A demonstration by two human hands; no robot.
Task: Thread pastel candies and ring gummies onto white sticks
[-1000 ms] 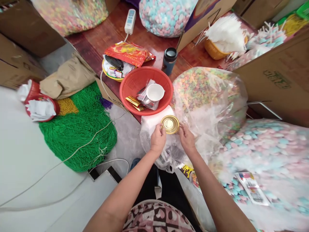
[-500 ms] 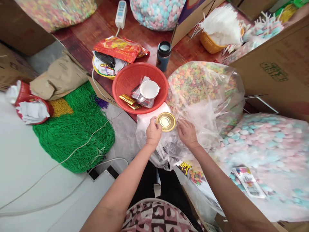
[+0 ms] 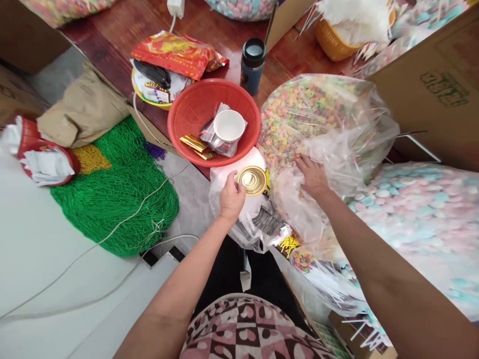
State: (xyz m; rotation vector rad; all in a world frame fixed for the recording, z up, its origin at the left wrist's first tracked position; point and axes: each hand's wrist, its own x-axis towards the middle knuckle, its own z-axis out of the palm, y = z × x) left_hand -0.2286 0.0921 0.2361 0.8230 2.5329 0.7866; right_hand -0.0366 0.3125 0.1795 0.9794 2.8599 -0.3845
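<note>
My left hand point(image 3: 232, 198) is closed at the left edge of a round gold tin point(image 3: 252, 180), with its ringed flat face turned up. The tin is over white and clear plastic at the table's front. My right hand point(image 3: 312, 175) rests with fingers spread on a large clear bag point(image 3: 299, 112) full of small pastel ring-shaped pieces. Just beyond the tin stands a red plastic basket point(image 3: 175, 127). Inside it are a white cup point(image 3: 229, 125), gold foil packets point(image 3: 194, 144) and some printed sachets.
A dark tumbler point(image 3: 253, 67) stands behind the basket, beside a red packet point(image 3: 175, 52). Green bead strings point(image 3: 119, 199) heap up at left. At right are a bag of pink and blue pieces point(image 3: 422, 219) and a cardboard box point(image 3: 430, 94). A cable point(image 3: 112, 234) crosses the left side.
My right hand has moved from beside the tin, right and forward onto the bag of rings, its fingers now spread. My left hand stays at the tin. The view has shifted slightly.
</note>
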